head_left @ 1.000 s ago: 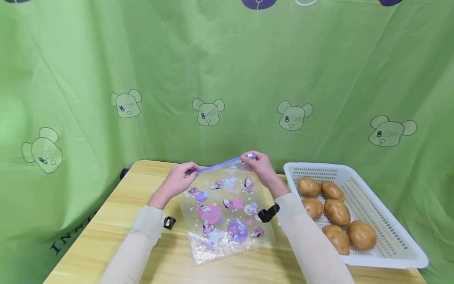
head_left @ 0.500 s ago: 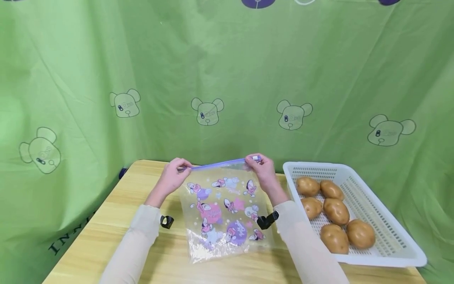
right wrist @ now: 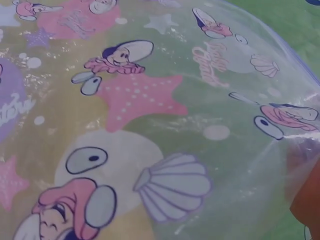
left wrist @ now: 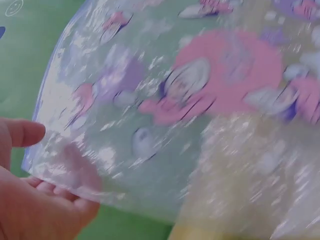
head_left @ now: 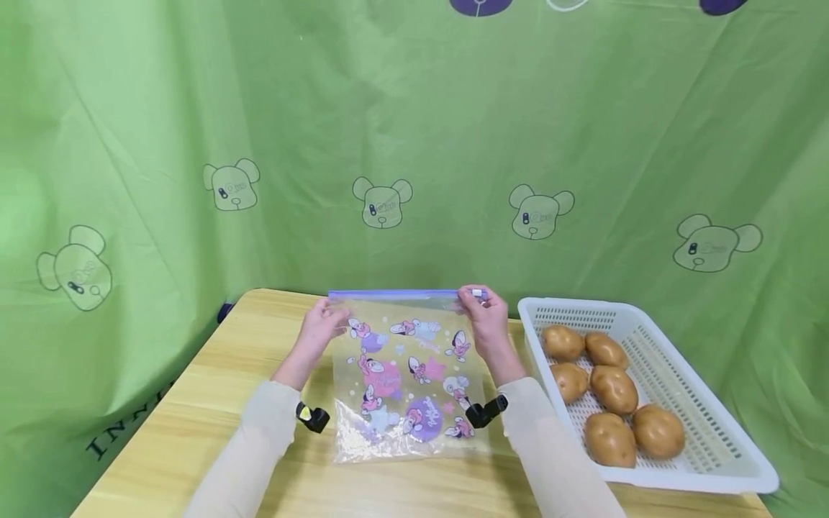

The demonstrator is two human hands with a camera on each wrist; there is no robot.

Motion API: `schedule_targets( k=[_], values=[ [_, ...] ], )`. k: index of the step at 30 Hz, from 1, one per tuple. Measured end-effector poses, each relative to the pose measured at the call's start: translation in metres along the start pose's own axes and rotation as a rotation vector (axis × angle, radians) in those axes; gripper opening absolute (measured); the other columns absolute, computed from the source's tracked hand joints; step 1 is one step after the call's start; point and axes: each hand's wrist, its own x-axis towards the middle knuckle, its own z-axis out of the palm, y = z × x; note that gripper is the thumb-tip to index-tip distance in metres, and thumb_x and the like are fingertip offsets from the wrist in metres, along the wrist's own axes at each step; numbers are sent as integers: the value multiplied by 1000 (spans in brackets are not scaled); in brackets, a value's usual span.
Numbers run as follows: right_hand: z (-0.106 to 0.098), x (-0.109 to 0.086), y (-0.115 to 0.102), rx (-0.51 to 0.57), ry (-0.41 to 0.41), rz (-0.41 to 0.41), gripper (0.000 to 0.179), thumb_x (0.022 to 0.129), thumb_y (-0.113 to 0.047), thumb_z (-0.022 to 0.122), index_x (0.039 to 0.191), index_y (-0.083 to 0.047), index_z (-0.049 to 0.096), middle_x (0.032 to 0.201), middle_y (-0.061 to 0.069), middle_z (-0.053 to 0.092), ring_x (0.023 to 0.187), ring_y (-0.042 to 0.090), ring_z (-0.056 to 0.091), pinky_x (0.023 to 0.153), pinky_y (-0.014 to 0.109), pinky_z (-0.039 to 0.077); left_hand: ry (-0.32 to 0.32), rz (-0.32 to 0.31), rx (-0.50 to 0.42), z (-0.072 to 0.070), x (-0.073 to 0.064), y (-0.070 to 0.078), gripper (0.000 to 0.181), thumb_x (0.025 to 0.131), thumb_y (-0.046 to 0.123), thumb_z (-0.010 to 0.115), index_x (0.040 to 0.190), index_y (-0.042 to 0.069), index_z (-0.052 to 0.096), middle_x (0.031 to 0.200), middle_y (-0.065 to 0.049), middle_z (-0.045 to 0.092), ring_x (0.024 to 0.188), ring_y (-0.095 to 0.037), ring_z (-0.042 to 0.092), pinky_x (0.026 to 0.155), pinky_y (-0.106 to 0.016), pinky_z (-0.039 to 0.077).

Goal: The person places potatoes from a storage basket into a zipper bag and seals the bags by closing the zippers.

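Observation:
In the head view, a clear zip bag (head_left: 414,374) printed with pink and purple cartoon figures is spread upright over the table, its purple zip strip (head_left: 395,295) stretched along the top. My right hand (head_left: 487,320) pinches the top right corner beside the white slider (head_left: 478,293). At the left edge, below the strip's free end, is my left hand (head_left: 320,327). The left wrist view shows its fingers partly behind the film, seen through it, with the thumb (left wrist: 30,133) apart from them at the edge. The right wrist view shows mostly the bag's printed face (right wrist: 145,102).
A white perforated plastic basket (head_left: 712,414) with several brown potatoes (head_left: 614,388) stands on the right of the wooden table (head_left: 214,388). A green curtain (head_left: 414,129) with bear-head drawings hangs behind it.
My left hand has let go of the top left corner and moved slightly down the edge. The zip strip has levelled out. My right hand, still pinching its corner, has moved slightly right and down.

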Motion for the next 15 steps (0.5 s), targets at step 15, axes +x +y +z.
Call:
schedule_targets(
  k=[15],
  values=[
    [-16, -8, -6, -218, -149, -100, 8, 82, 5, 67, 86, 0, 64, 74, 1, 64, 64, 9, 59, 62, 19, 52, 102, 103, -7, 2, 1, 10, 9, 92, 6, 55, 99, 1, 57, 94, -6, 60, 83, -14, 53, 84, -31, 45]
  ],
)
